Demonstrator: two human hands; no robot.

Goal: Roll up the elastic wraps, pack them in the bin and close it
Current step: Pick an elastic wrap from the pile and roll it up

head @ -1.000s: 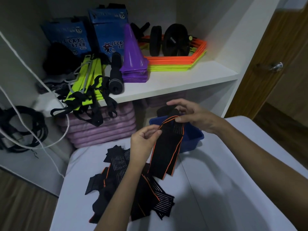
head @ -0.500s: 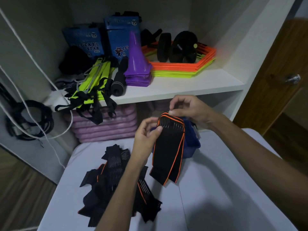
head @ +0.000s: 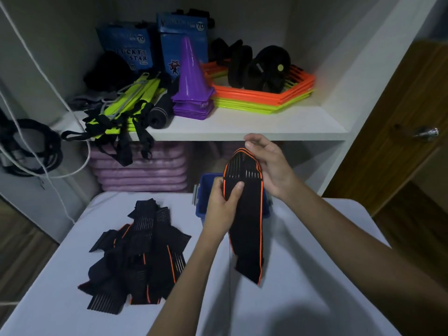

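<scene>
A black elastic wrap with orange edging [head: 246, 229] hangs doubled over in front of me, its fold at the top. My left hand [head: 221, 204] pinches its left edge just below the fold. My right hand [head: 268, 163] grips the folded top from the right. Behind the wrap and both hands sits the blue bin [head: 202, 197], mostly hidden; I cannot see what is inside it. A loose pile of several more black and orange wraps [head: 140, 253] lies on the white table [head: 315, 275] to the left.
Above the table's far end a white shelf [head: 242, 122] carries purple cones [head: 192, 81], orange and yellow hexagon rings [head: 264, 97], black wheels, blue boxes and a green strap ladder. Pink mats [head: 140, 170] are stacked below. A wooden door [head: 400, 132] stands right.
The wrap has been lifted higher and hangs longer and straighter. My left hand slid onto its left edge. The view shifted, so the table and shelf sit differently in frame.
</scene>
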